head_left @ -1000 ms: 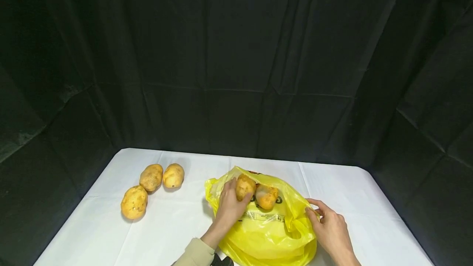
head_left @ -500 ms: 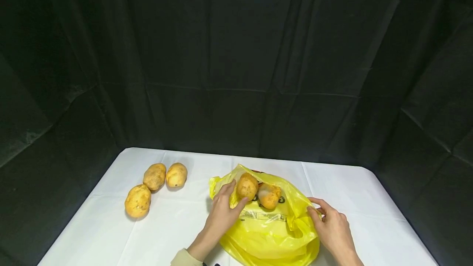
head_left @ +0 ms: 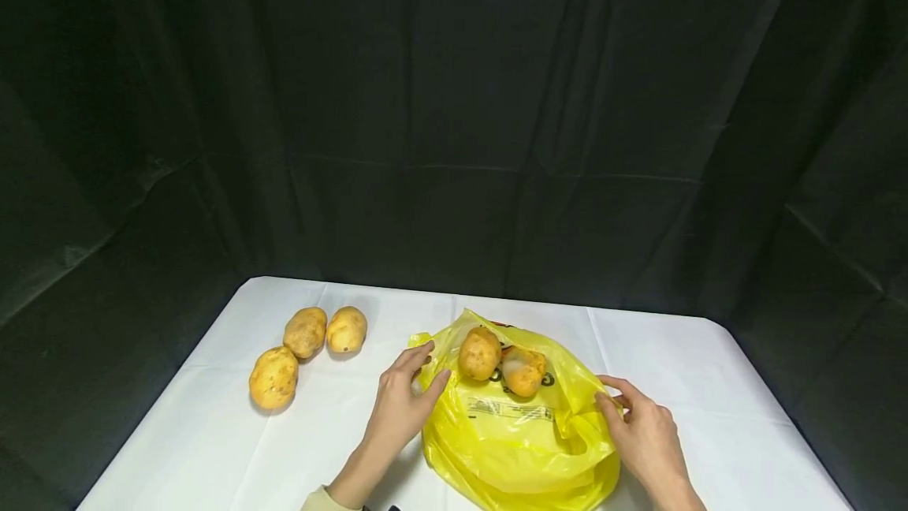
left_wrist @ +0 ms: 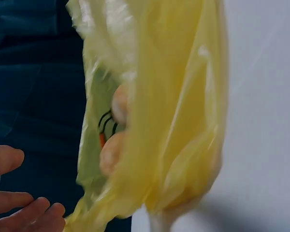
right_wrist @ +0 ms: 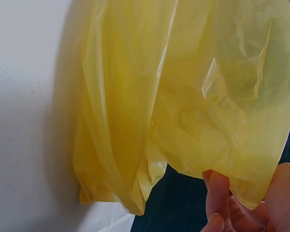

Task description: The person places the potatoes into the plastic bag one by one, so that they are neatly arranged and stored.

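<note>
A yellow plastic bag [head_left: 511, 448] lies on the table with its mouth spread wide. Two potatoes are inside it: a rounder one [head_left: 479, 353] on the left, and another [head_left: 523, 371] beside it, partly behind the bag's film. My left hand [head_left: 400, 400] is at the bag's left edge, thumb and fingers apart, holding nothing; the left wrist view shows its fingers [left_wrist: 19, 212] spread beside the bag opening. The right hand [head_left: 644, 428] pinches the bag's right rim between thumb and fingers, and the right wrist view shows that pinch on the yellow film [right_wrist: 251, 188].
Three more potatoes lie grouped at the table's left: one in front [head_left: 273, 378], one behind it [head_left: 306, 332] and one to the right [head_left: 347, 330]. A white cloth covers the table [head_left: 213, 416]. Black curtain [head_left: 454, 117] encloses the back and sides.
My left hand has let go of the rounder potato in the bag and drawn back left to the bag's edge. The right hand keeps its pinch on the rim.
</note>
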The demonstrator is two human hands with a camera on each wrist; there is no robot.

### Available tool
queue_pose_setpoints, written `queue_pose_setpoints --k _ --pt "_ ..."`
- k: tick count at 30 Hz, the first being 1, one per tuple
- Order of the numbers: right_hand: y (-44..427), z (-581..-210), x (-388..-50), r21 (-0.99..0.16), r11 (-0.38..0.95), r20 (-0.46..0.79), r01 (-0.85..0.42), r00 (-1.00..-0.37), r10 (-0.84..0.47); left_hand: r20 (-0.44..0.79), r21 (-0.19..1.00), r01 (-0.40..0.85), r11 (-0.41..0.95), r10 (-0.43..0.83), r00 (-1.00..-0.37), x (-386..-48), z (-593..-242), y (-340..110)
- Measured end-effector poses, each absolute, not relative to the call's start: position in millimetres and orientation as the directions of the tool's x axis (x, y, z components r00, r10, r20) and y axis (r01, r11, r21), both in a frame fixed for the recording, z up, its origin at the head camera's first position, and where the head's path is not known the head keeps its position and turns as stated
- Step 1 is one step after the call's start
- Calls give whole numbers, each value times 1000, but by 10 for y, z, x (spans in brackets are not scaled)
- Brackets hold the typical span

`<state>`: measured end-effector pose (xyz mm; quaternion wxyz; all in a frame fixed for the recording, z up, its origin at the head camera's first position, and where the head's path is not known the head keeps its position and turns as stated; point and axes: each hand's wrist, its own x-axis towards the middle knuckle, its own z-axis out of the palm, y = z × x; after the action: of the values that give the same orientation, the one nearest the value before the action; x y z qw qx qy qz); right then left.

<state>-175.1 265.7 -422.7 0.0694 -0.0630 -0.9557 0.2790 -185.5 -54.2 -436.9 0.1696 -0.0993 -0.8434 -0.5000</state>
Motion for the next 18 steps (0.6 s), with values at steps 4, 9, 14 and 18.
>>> queue_pose_setpoints --k 4,9,14,18 --pt "2667 -4232 -1747 -541 837 97 80 -983 157 426 811 346 471 -71 -902 -1875 -4345 -681" --pt "2674 -4230 -1747 -536 841 104 72 -983 150 445 805 335 490 -125 -887 -1899 -4314 -838" --pt "2671 -4219 -1759 -537 842 113 58 -984 140 438 799 288 529 -183 -880 -1908 -4300 -992" --pt "2667 -4226 -1758 -535 843 101 62 -986 136 435 783 237 575 -236 -869 -1888 -4324 -1164"
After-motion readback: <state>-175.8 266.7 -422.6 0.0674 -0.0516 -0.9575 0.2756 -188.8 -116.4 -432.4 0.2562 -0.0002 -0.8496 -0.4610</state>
